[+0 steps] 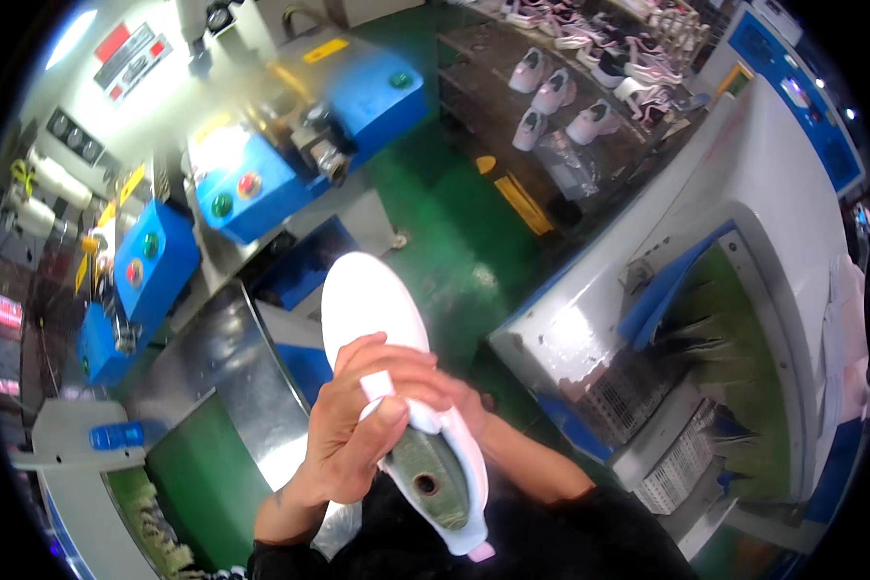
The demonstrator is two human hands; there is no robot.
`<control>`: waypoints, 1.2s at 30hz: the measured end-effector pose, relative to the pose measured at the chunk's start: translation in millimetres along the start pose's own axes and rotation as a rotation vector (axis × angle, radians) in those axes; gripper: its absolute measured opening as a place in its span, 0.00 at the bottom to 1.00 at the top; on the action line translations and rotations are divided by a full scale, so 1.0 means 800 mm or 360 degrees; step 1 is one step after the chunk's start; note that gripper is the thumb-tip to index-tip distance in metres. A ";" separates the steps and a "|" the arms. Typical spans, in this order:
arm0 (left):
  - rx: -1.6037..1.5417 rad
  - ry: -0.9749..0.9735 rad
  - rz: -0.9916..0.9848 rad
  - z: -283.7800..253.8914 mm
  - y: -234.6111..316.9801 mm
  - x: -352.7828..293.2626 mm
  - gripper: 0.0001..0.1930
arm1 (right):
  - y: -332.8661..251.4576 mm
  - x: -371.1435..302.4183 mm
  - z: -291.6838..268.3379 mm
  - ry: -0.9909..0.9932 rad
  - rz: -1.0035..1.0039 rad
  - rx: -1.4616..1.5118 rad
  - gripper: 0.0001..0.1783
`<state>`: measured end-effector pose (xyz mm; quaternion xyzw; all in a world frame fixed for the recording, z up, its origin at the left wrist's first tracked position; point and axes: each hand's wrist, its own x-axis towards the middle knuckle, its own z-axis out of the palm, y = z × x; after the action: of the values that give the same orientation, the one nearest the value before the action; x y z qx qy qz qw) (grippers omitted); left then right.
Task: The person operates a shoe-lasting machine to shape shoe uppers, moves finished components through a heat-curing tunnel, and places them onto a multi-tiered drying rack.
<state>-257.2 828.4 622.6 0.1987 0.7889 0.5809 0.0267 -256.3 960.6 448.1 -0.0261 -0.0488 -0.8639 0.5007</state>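
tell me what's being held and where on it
A pale sneaker on a green last: left hand grips around the tongue; right hand is at its right side, hold partly hidden.

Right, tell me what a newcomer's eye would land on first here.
Most likely the pale shoe at the centre, with a dull green form inside it, gripped by the left hand, the right hand partly hidden behind it. Next, the bright blue boxes with red and green buttons at upper left, then the pink-and-white shoes grouped at upper right.
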 end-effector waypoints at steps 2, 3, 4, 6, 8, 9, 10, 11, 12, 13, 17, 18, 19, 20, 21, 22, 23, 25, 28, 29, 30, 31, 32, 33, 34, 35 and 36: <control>-0.0069 0.0076 0.0013 -0.007 -0.021 0.007 0.18 | -0.005 0.008 0.005 0.0052 -0.0067 -0.0086 0.41; -0.0137 0.0100 0.0012 -0.010 -0.034 0.014 0.19 | -0.010 0.011 0.016 0.0161 -0.0093 -0.0147 0.41; -0.0181 0.0153 -0.0012 -0.012 -0.047 0.018 0.20 | -0.012 0.016 0.015 0.0221 -0.0148 -0.0149 0.40; -0.0256 0.0308 -0.0068 -0.026 -0.069 0.019 0.21 | -0.010 0.035 0.001 0.0303 -0.0109 -0.0128 0.36; -0.0328 0.0445 -0.0135 -0.045 -0.099 0.014 0.21 | -0.007 0.062 0.005 0.0501 -0.0081 -0.0196 0.34; -0.0357 0.0507 -0.0165 -0.056 -0.113 0.012 0.21 | -0.002 0.077 -0.007 0.0531 -0.0055 -0.0114 0.34; -0.0406 0.0537 -0.0176 -0.069 -0.132 0.007 0.21 | 0.001 0.091 -0.006 0.0621 -0.0039 -0.0140 0.33; -0.0445 0.0619 -0.0229 -0.075 -0.138 0.008 0.23 | 0.001 0.102 -0.002 0.0719 -0.0020 -0.0168 0.33; -0.0537 0.0678 -0.0286 -0.084 -0.148 0.009 0.23 | 0.000 0.114 -0.005 0.0785 0.0018 -0.0163 0.32; -0.0618 0.0737 -0.0346 -0.092 -0.157 0.007 0.24 | -0.001 0.125 -0.009 0.0795 0.0059 -0.0163 0.32; -0.1042 0.1144 -0.0677 -0.141 -0.205 -0.012 0.23 | -0.021 0.185 -0.006 0.1106 0.0169 -0.0890 0.34; -0.1205 0.1148 -0.0732 -0.151 -0.218 -0.017 0.22 | -0.027 0.194 -0.020 0.1365 0.0176 -0.1536 0.34; -0.1362 0.1152 -0.0788 -0.163 -0.234 -0.023 0.20 | -0.032 0.204 -0.031 0.1362 0.0164 -0.1535 0.34; -0.1487 0.1108 -0.0885 -0.175 -0.249 -0.029 0.20 | -0.037 0.213 -0.039 0.1464 -0.0141 -0.1532 0.34; -0.1606 0.1139 -0.0974 -0.178 -0.261 -0.035 0.20 | -0.042 0.222 -0.043 0.1556 -0.0447 -0.1516 0.34; -0.1813 0.1158 -0.1065 -0.181 -0.257 -0.030 0.20 | -0.056 0.233 -0.035 0.1577 -0.0497 -0.1276 0.33; -0.2018 0.1165 -0.1158 -0.181 -0.251 -0.024 0.19 | -0.072 0.246 -0.028 0.1531 -0.0616 -0.1173 0.29; -0.2147 0.1111 -0.1255 -0.175 -0.258 -0.012 0.18 | -0.111 0.273 -0.012 0.1474 -0.0780 -0.1197 0.24; -0.2159 0.0997 -0.1415 -0.159 -0.262 0.018 0.18 | -0.169 0.300 -0.003 0.1386 -0.0937 -0.1198 0.20; -0.2176 0.0974 -0.1407 -0.155 -0.275 0.024 0.18 | -0.189 0.312 0.000 0.1316 -0.0980 -0.1187 0.20; -0.2192 0.1016 -0.1446 -0.151 -0.285 0.031 0.19 | -0.210 0.323 -0.002 0.1288 -0.1037 -0.1180 0.19; -0.2080 0.1018 -0.1426 -0.141 -0.282 0.045 0.19 | -0.233 0.327 -0.006 0.1275 -0.1041 -0.1163 0.19; -0.2102 0.0952 -0.1426 -0.136 -0.292 0.057 0.19 | -0.257 0.330 -0.012 0.1283 -0.1131 -0.1187 0.19; -0.2125 0.0886 -0.1426 -0.132 -0.303 0.071 0.19 | -0.282 0.333 -0.016 0.1292 -0.1220 -0.1211 0.19; -0.2044 0.0928 -0.1471 -0.126 -0.304 0.092 0.20 | -0.305 0.333 -0.022 0.1297 -0.1254 -0.1134 0.17; -0.1989 0.0791 -0.1525 -0.123 -0.304 0.115 0.22 | -0.328 0.330 -0.030 0.1287 -0.1234 -0.1117 0.17; -0.1883 0.0768 -0.1587 -0.116 -0.302 0.138 0.23 | -0.353 0.325 -0.039 0.1296 -0.1296 -0.1039 0.17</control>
<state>-452.2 723.0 449.8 -0.3541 0.3306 0.8487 0.2122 -630.7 872.5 424.8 0.1726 0.4028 -0.8954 0.0790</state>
